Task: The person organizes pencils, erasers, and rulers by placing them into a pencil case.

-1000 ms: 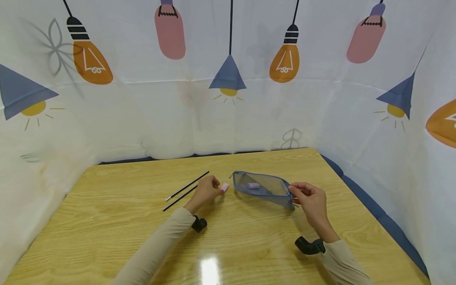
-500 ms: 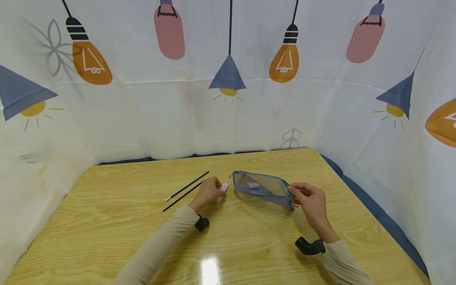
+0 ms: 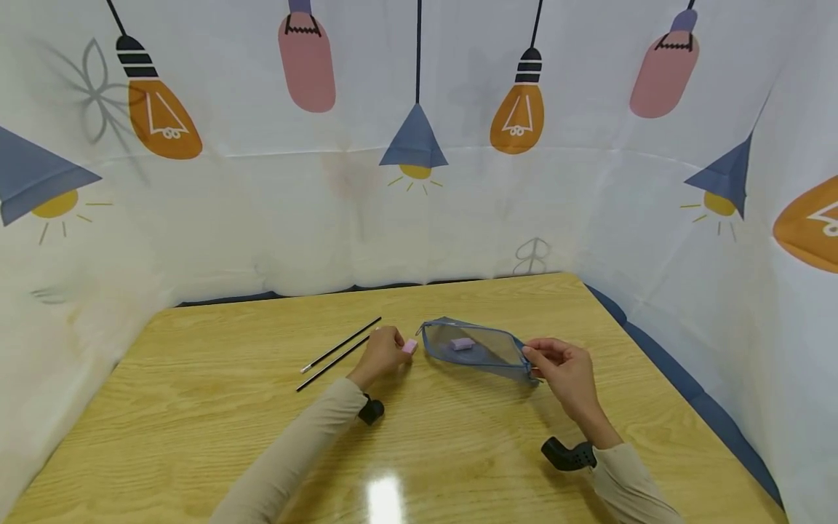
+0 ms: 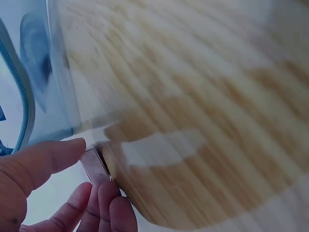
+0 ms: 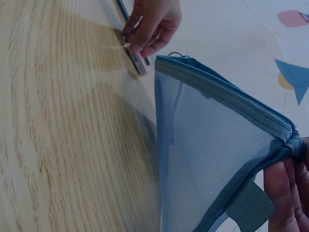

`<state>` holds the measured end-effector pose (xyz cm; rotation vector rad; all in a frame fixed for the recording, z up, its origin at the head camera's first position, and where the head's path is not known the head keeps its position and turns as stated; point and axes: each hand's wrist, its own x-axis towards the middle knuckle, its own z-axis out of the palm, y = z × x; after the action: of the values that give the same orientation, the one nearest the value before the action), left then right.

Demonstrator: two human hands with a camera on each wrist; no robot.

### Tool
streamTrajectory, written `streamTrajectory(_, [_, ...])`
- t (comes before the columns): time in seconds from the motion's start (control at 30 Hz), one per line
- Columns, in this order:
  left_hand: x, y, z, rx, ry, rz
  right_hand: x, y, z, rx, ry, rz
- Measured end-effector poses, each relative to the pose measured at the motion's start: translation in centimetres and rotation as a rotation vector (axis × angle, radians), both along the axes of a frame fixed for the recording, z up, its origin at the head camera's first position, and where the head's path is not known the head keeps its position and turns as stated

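Pink eraser (image 3: 410,346), partly hidden, is pinched by left hand (image 3: 381,356); right hand (image 3: 569,377) grips mesh pouch (image 3: 491,352).

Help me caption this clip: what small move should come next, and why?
Probably the left hand should lift the pink block over the mesh pouch and let go inside. The left hand pinches the block just beside the pouch, whose mouth gapes open, while the right hand holds its other end; a second pink block lies inside.
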<state>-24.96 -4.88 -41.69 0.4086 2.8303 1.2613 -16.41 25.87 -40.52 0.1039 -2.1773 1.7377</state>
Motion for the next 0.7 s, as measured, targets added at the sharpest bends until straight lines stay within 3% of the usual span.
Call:
streamTrajectory(0.17, [0.2,-0.6,0.2,0.037,0.010,-0.017,0.1,-0.1,0.1,0.052,0.028,0.033])
streamTrajectory(0.33, [0.2,-1.2,0.2,0.023,0.054,-0.004,0.8,-0.9,1.6,0.122,0.069,0.056])
streamTrajectory(0.47, [0.2,-1.6,0.2,0.009,0.029,0.022,1.4,-1.5,2.7,0.139,0.064,0.059])
streamTrajectory(0.7, [0.6,-2.4,0.4,0.017,-0.001,0.051,1.7,-1.8,3.0,0.153,0.054,0.074])
